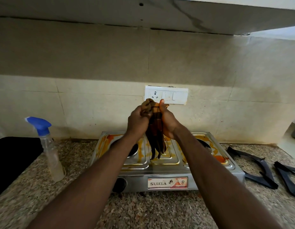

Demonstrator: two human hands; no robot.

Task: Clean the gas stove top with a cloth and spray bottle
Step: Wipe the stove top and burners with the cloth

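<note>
Quick look round the counter (pixel 143 212) first: speckled stone, with a black mat-like thing (pixel 14 156) at the far left edge (can't tell what it is). Off to the right, two dark pan supports (pixel 257 169) lie flat on the stone, apart from the stove (pixel 160 169). On the tiled wall behind, a white socket plate (pixel 166 95), and a pale shelf (pixel 143 12) runs overhead.

What's in our way? Our own forearms, mostly. They cross the stove's left and right burner holes and hide a good part of each. The cloth (pixel 156 129) hangs down in front of the middle panel too.

Now the hands. Left hand (pixel 137 123) is clenched round the bunched top of the cloth. Right hand (pixel 168 123) grips it from the other side, thumb pointing up. So the cloth is brown, twisted into a rope and held in the air above the stove, with its tail dangling twd the centre.

Containers next. The spray bottle (pixel 49 149) stands upright on the counter left of the stove, near it but not touching. It has a blue trigger head and a clear body, and looks to hold pale liquid, level hard to read. The stove's steel top is smeared with orange stains, thickest at the back-left and front-right corners. One black knob (pixel 120 184) shows on the front, beside a "SURYA" label (pixel 167 182).
</note>
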